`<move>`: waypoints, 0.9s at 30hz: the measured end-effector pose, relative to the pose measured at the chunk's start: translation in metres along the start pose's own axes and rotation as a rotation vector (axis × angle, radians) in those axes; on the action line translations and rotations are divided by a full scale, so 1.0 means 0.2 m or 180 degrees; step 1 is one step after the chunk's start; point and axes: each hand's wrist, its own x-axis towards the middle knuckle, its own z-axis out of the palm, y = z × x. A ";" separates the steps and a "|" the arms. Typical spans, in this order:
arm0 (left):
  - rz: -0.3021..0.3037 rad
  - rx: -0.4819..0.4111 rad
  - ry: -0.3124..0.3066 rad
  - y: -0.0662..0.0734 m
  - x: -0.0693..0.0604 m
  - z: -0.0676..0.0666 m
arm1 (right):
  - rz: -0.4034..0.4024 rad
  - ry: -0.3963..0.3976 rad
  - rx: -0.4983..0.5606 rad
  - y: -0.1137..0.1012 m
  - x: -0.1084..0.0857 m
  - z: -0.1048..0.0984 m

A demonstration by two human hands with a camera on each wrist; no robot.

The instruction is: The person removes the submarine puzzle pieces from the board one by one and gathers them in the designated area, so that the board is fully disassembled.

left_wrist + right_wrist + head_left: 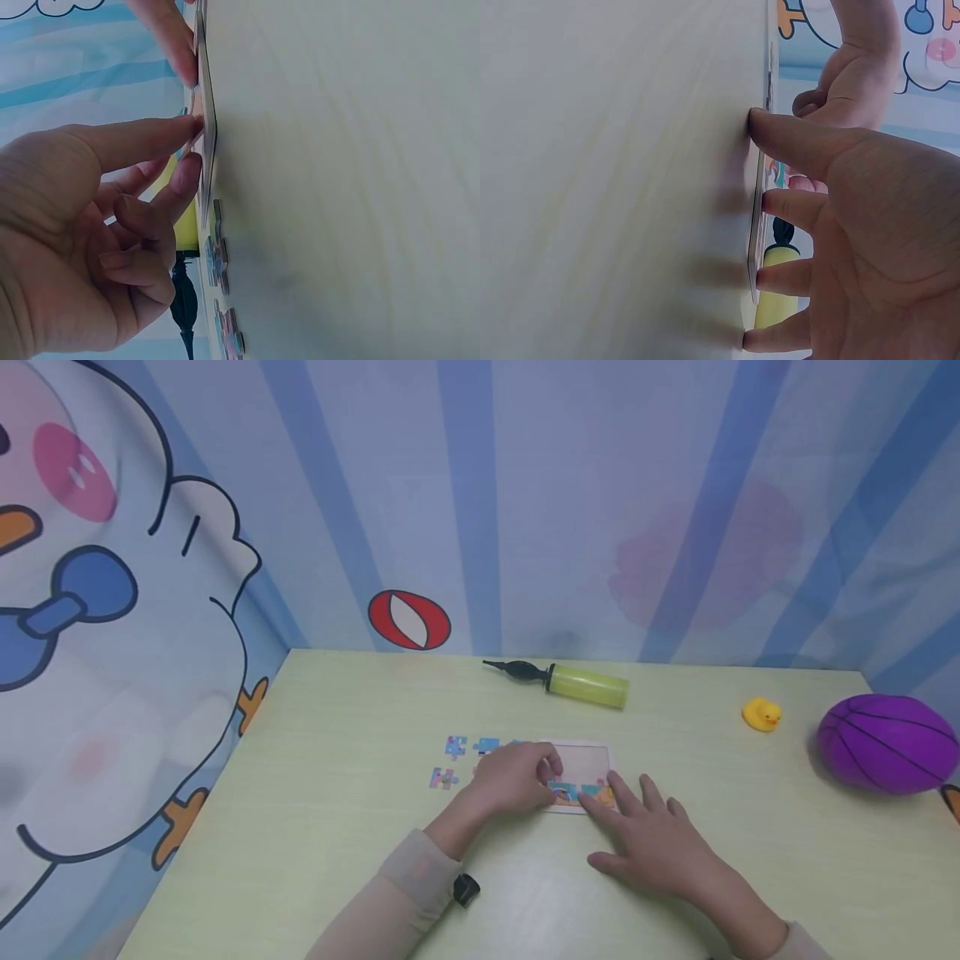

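Observation:
A shallow puzzle tray (585, 758) lies on the table between my hands, with puzzle pieces (597, 793) along its near side and bare board behind them. My left hand (510, 778) is over the tray's left part, pinching a thin puzzle piece (194, 142) between thumb and finger. That piece looks tilted against the tray, and its picture is mostly hidden. The right hand (660, 845) has its fingers spread, with fingertips touching the tray's right side and near edge. Left of the tray are several loose pieces (444, 778), some partly covered by my left hand.
A yellow-green hand pump (588, 686) with a black nozzle lies behind the tray. Farther right sit a yellow rubber duck (762, 715) and a purple ball (888, 744). Near the left sleeve is a small black object (466, 889). A patterned curtain (555, 510) hangs behind the table.

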 end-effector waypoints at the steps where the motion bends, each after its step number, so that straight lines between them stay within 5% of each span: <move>1: 0.0019 -0.0017 0.0013 0.00 0.00 0.00 | 0.0002 0.0000 -0.0002 0.00 0.00 0.00; 8: 0.0121 -0.0193 0.0079 -0.02 -0.01 -0.01 | 0.0022 -0.0045 0.0009 0.00 0.00 0.00; 15: -0.0037 -0.0565 -0.0023 -0.06 -0.04 -0.05 | 0.0058 -0.0131 0.0008 -0.01 0.01 0.00; 27: 0.0155 -0.0830 0.0114 -0.24 -0.17 -0.21 | 0.0091 -0.0180 0.0040 -0.01 0.01 0.00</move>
